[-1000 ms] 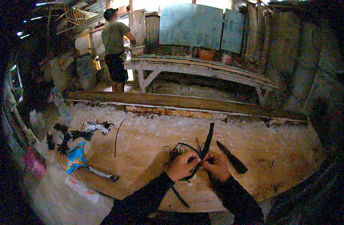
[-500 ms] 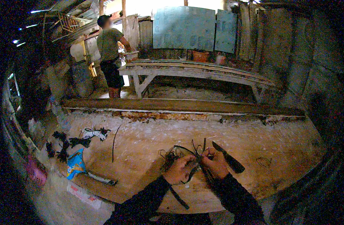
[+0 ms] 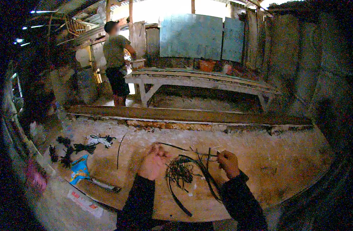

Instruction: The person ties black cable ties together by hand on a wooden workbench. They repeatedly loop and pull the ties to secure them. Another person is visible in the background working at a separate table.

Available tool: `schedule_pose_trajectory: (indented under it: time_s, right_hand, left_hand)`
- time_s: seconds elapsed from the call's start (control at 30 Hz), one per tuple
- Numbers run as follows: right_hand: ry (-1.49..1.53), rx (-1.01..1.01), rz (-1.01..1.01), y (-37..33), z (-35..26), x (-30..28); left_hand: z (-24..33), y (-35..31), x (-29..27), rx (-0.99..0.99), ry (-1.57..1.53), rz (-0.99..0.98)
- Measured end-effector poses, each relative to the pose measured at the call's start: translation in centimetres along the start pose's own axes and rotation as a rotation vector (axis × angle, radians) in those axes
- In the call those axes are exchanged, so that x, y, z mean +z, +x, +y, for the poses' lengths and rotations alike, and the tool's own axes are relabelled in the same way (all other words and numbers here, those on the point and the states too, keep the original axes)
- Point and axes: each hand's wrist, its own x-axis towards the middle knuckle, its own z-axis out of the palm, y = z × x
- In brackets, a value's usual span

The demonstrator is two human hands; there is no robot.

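Note:
A thin dark strip (image 3: 176,146) stretches above the table between my two hands. My left hand (image 3: 155,161) pinches its left end, fingers blurred. My right hand (image 3: 228,162) is closed at the other end; whether it also grips something else is hidden. Below the strip lies a tangled bunch of thin dark strips (image 3: 180,173). Longer, wider dark strips (image 3: 208,175) slant past it toward my right forearm, and one curved dark strip (image 3: 176,200) runs toward the near edge.
On the wooden table (image 3: 284,169), a white cord bundle (image 3: 100,141), dark clumps (image 3: 65,150) and a blue packet (image 3: 80,169) lie at left. A single strip (image 3: 120,152) lies nearby. Beyond a raised plank (image 3: 184,114), a person (image 3: 116,57) stands by a long bench (image 3: 161,80).
My hands have moved apart, drawing one strip between them. The tangled bunch now lies on the table. The dark knife that lay beside my right hand no longer shows.

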Motion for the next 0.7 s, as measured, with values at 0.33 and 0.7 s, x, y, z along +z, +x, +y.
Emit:
schedule_pose_trajectory:
  time_s: [0.33, 0.7]
  right_hand:
    - [0.446, -0.02, 0.063, 0.6, -0.4, -1.4]
    - [0.276, 0.053, 0.039, -0.1, -0.4, -0.5]
  left_hand:
    - [13.2, -1.3, -7.5, 0.284, 0.744, 0.373]
    - [15.6, 3.3, -18.7, 0.301, 1.32, 0.335]
